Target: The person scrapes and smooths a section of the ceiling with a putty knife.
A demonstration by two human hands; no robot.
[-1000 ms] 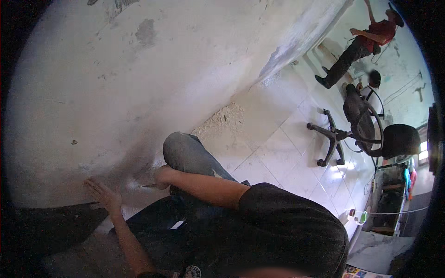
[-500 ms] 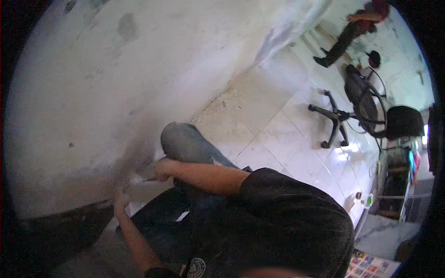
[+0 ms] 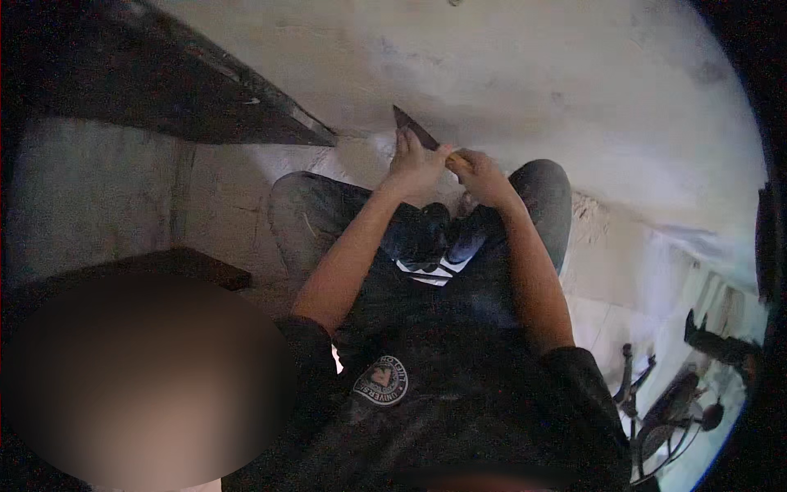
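I squat facing a dusty white wall (image 3: 525, 74), knees in blue jeans on either side. Both hands are raised together in front of me. My right hand (image 3: 479, 176) is closed around the wooden handle of a scraper (image 3: 422, 135), whose dark flat blade points up and left against the base of the wall. My left hand (image 3: 414, 164) grips the same tool just below the blade, touching the right hand.
A dark slanted ledge (image 3: 197, 98) runs along the upper left. A dark low block (image 3: 164, 266) lies at the left. White floor tiles (image 3: 615, 271) spread to the right, where an office chair (image 3: 672, 402) stands at the lower right edge.
The view has swung round so the wall now lies ahead. My left hand has left the floor and joined the right hand on the scraper, which is now pressed to the wall base.
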